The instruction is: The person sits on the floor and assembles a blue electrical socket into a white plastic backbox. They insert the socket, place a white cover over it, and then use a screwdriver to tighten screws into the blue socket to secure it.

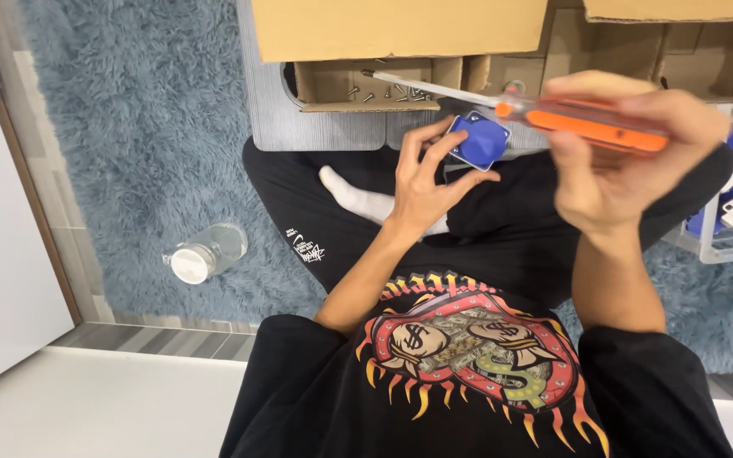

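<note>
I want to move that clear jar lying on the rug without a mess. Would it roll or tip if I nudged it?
The clear jar lies on its side, so it cannot tip further. Its round body could roll, though the shaggy blue rug would probably slow it. It looks empty, so likely light; its white lid appears to be on.

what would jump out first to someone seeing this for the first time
Most striking is the orange-handled screwdriver gripped in the right hand at upper right, its shaft pointing left toward a shallow cardboard box of screws. Just below the shaft, the left hand pinches a small blue plastic part over the lap.
</note>
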